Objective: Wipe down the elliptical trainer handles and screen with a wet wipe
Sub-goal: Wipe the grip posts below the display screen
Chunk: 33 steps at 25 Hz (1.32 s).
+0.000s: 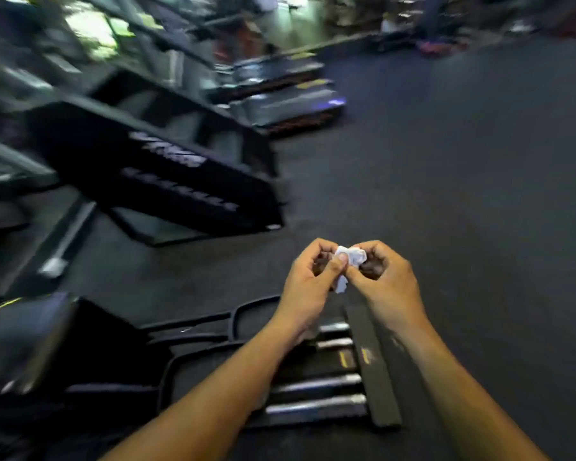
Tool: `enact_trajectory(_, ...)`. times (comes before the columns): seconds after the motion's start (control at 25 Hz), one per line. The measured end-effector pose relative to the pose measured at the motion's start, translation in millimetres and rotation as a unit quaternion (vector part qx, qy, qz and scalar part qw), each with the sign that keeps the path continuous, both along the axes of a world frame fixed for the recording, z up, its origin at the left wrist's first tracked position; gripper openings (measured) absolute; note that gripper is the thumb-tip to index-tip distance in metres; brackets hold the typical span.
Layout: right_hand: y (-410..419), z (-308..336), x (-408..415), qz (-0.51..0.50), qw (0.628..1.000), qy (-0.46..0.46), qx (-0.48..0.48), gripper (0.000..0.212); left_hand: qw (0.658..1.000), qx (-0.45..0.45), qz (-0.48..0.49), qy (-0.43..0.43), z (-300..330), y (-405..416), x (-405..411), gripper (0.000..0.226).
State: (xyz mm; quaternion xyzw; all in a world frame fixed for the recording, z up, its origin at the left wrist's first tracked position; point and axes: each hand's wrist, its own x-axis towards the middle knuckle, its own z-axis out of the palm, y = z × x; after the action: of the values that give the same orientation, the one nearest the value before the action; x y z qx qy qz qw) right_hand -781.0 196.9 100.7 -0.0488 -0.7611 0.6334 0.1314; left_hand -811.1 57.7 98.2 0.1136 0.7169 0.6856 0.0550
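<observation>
Both the left hand point(308, 277) and the right hand point(384, 277), fingers curled, pinch a small crumpled wet wipe point(349, 265) between them over the dark floor point(463, 161), seemingly unfolding it, so spreading it flat before reaching the near-left machine point(316, 384) comes next.

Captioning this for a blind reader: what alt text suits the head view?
Both hands, left hand and right hand, pinch a small crumpled white wipe in front of the body, above a dark gym floor. Blurred black exercise machines stand to the left.
</observation>
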Motion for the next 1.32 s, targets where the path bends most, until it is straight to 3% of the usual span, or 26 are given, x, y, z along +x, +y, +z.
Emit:
enact_trajectory(0.08, -88, 29, -36, 0.109, 0.993, 0.045, -0.009, 0.014, 0.991, 0.029, 0.128, 0.024, 30, -86, -5, 0.018)
enact_trajectory(0.2, -226, 80, -62, 0.247, 0.963, 0.104, -0.027, 0.014, 0.950, 0.061, 0.291, 0.089, 69, -210, 1, 0.014)
enact_trajectory(0.4, -416, 145, -63, 0.384, 0.910, 0.134, -0.085, 0.013, 0.869, 0.054, 0.451, 0.195, 128, -386, 25, 0.017)
enact_trajectory(0.6, -528, 196, -81, 0.409, 0.885, 0.192, -0.110, 0.011, 0.819, -0.023, 0.504, 0.275, 182, -492, 22, 0.010)
enact_trajectory(0.72, -584, 220, -108, 0.394, 0.883, 0.222, -0.125, 0.010, 0.743, -0.090, 0.601, 0.281, 206, -556, 0, 0.015)
enact_trajectory(0.84, -638, 252, -145, 0.401, 0.862, 0.275, -0.142, 0.009, 0.656, -0.164, 0.707, 0.209, 238, -630, -18, 0.052)
enact_trajectory(0.92, -675, 277, -167, 0.395, 0.844, 0.328, -0.153, 0.015, 0.655, -0.176, 0.723, 0.130, 256, -667, -24, 0.080)
enact_trajectory(1.0, -714, 295, -181, 0.373, 0.834, 0.379, -0.149, 0.018, 0.692, -0.215, 0.687, 0.063, 263, -697, -34, 0.093)
enact_trajectory(1.08, -756, 307, -188, 0.375, 0.817, 0.422, -0.115, 0.022, 0.697, -0.247, 0.673, 0.030, 257, -720, -45, 0.086)
enact_trajectory(1.24, -823, 322, -200, 0.409, 0.769, 0.490, -0.040, 0.032, 0.623, -0.270, 0.727, 0.109, 235, -736, -64, 0.052)
enact_trajectory(1.32, -848, 319, -199, 0.424, 0.741, 0.521, 0.026, 0.037, 0.610, -0.256, 0.732, 0.162, 231, -734, -65, 0.047)
